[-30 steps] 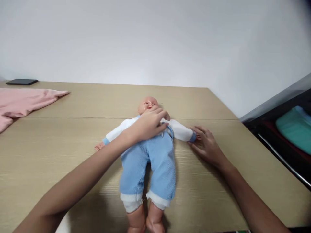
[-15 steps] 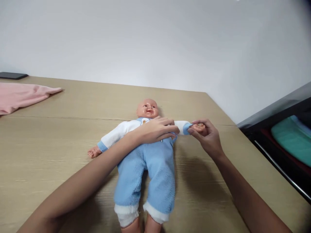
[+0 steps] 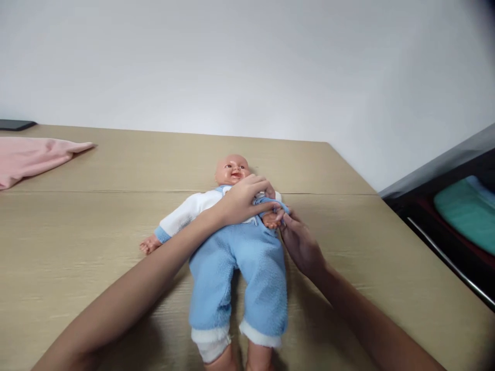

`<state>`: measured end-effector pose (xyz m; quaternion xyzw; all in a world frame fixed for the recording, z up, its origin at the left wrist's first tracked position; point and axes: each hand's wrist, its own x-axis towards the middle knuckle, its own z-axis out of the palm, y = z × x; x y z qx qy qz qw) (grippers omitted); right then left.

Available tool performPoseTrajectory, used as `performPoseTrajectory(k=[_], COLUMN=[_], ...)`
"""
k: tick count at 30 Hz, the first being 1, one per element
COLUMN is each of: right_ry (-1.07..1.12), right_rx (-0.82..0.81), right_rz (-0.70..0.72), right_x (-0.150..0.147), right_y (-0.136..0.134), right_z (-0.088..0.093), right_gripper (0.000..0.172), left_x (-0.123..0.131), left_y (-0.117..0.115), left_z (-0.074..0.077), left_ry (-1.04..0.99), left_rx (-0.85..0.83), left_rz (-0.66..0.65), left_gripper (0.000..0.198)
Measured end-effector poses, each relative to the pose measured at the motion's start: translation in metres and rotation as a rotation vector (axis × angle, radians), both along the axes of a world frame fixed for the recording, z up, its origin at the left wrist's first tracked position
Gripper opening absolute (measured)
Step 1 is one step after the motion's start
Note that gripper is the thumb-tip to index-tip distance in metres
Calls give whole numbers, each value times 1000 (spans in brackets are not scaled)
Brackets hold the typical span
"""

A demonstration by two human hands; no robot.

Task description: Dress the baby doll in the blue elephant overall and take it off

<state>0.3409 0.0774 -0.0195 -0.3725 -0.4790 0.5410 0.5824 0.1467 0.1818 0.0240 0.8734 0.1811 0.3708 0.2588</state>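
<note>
A bald baby doll (image 3: pixel 237 257) lies on its back, head away from me, dressed in a blue and white fleece outfit. Across its chest reaches my left hand (image 3: pixel 247 198), fingers curled round the sleeve at the doll's arm on the right side. My right hand (image 3: pixel 301 242) pinches the blue cuff (image 3: pixel 284 207) of that same sleeve, close to my left fingertips. The doll's hand (image 3: pixel 271 220) pokes out below the cuff, bent in towards the body. On the other side, the white sleeve (image 3: pixel 180 211) lies stretched out flat on the table.
The wooden table (image 3: pixel 96 247) has a seam running across it. A pink cloth (image 3: pixel 34 157) lies at the left, with a dark flat object (image 3: pixel 15 124) behind it. Beyond the right edge stands a black-framed item holding green fabric (image 3: pixel 464 216). A pale wall closes the back.
My right hand has moved left, bringing the doll's outstretched arm in against its body. My left fingers now curl round the sleeve. The view has shifted slightly.
</note>
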Motion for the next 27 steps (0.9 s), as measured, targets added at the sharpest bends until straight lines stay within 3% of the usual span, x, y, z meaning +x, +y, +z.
performPoseTrajectory(k=[2, 4, 9, 12, 21, 27], right_ry=[236, 310, 176, 165, 77, -58], right_rx=[-161, -234, -214, -221, -233, -253], right_rz=[37, 5, -266, -329, -278, -161], right_x=[-3, -5, -10, -12, -10, 0], right_y=[6, 11, 15, 20, 52, 73], right_z=[-1, -6, -23, -30, -30, -27], right_gripper=[28, 34, 51, 50, 42, 40], left_x=[0, 0, 1, 3, 7, 5], left_y=[-1, -2, -4, -5, 0, 0], left_z=[-1, -2, -6, -8, -12, -14], left_ry=[78, 114, 150, 133, 89, 78], left_rx=[42, 33, -53, -136, -249, -225], left_rz=[31, 35, 36, 105, 313, 364], left_gripper=[19, 15, 11, 14, 14, 10])
